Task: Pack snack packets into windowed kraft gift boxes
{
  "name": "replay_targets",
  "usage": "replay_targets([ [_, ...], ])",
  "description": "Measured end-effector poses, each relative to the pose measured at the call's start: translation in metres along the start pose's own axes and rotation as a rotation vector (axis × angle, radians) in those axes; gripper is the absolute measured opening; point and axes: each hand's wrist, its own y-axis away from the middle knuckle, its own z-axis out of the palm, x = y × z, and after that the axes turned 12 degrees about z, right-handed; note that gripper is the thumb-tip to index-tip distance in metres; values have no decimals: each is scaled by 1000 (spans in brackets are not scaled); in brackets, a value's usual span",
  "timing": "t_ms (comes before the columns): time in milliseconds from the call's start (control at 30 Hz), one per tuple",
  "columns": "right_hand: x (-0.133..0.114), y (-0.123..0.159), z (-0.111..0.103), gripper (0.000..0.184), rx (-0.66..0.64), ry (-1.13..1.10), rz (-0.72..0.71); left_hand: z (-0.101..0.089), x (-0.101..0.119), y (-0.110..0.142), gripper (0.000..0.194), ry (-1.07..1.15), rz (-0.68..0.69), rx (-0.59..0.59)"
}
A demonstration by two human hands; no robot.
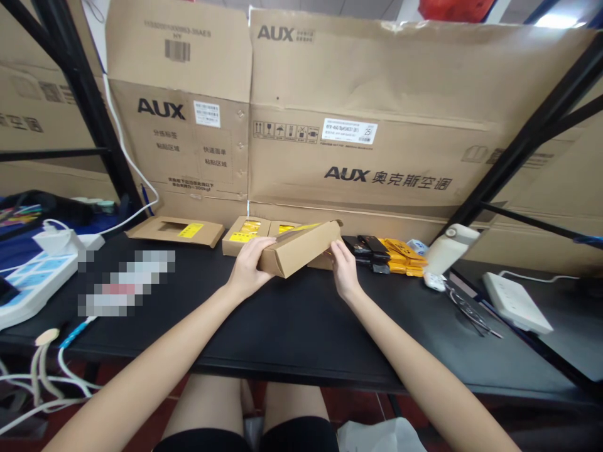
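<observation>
Between my two hands a shallow brown cardboard box (306,251) is lifted off the black table and tilted, its right end higher. My left hand (249,267) grips its left end. Fingers of my right hand (343,267) close on its right end; a flap stands up near there. Behind it sits another cardboard box (230,246) with a yellow label and yellow packets showing through its openings. Part of that box is hidden by the held one. Off to the left lies a flattened-looking cardboard box (146,232) with a cut-out and a yellow label.
Black packets (372,248) and orange packets (402,254) lie right of my hands. Beyond them are a white bottle (452,248), glasses (466,307) and a white device (516,301). A power strip (38,282) with cables is at left. Large cardboard panels (400,81) wall the back.
</observation>
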Motion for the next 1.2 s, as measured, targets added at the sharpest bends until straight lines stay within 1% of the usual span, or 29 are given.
replay_targets([
  [100,-3,6,2,31,-30,35,-62,0,0,0,48,-22,-8,-14],
  [167,-6,10,2,27,-43,80,-136,-1,-1,0,49,-31,-19,-15],
  [267,-7,14,3,22,-14,158,-217,-1,-2,0,49,-51,-43,-3],
  [367,-7,17,3,24,49,181,-228,-1,-4,0,49,-79,-55,7],
  [567,-9,18,3,29,106,162,-196,0,-4,0,53,-76,-46,-56],
  [733,-7,16,1,27,107,215,-196,-1,-3,0,53,-66,-37,-28],
  [867,0,13,-2,29,83,342,-229,-1,-1,-1,56,-42,-10,-11],
  [933,3,12,-4,27,74,420,-270,0,1,-1,59,-23,-16,-5],
  [1000,5,11,-5,24,70,479,-318,2,2,1,61,-3,-34,4],
  [1100,6,9,-6,29,44,495,-336,4,2,6,62,-14,-74,29],
  [1133,5,9,-6,31,36,490,-331,5,3,7,63,-31,-105,42],
  [1200,4,9,-5,31,38,488,-330,6,4,8,66,-57,-208,71],
])
